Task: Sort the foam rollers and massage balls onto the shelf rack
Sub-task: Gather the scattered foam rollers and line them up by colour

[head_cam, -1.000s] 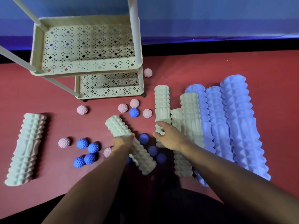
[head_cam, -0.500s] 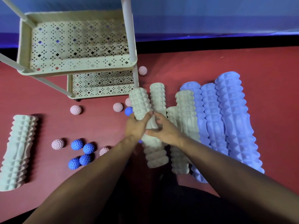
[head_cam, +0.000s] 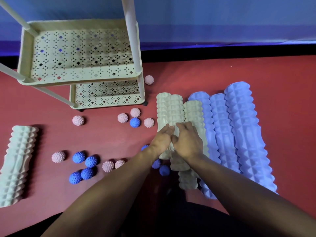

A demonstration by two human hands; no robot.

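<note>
Green roller (head_cam: 175, 113) that sat loose mid-surface a second ago now lies on the green stack beside the purple rollers (head_cam: 239, 134). Left hand (head_cam: 161, 139) and right hand (head_cam: 187, 139) rest on it, fingers relaxed. Shelf rack (head_cam: 82, 77) still bare: grouping, not shelving.

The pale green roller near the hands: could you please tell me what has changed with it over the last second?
The left hand carried the roller right and set it among the other green rollers; the right hand joined it there. The shelf rack stayed empty.
</note>
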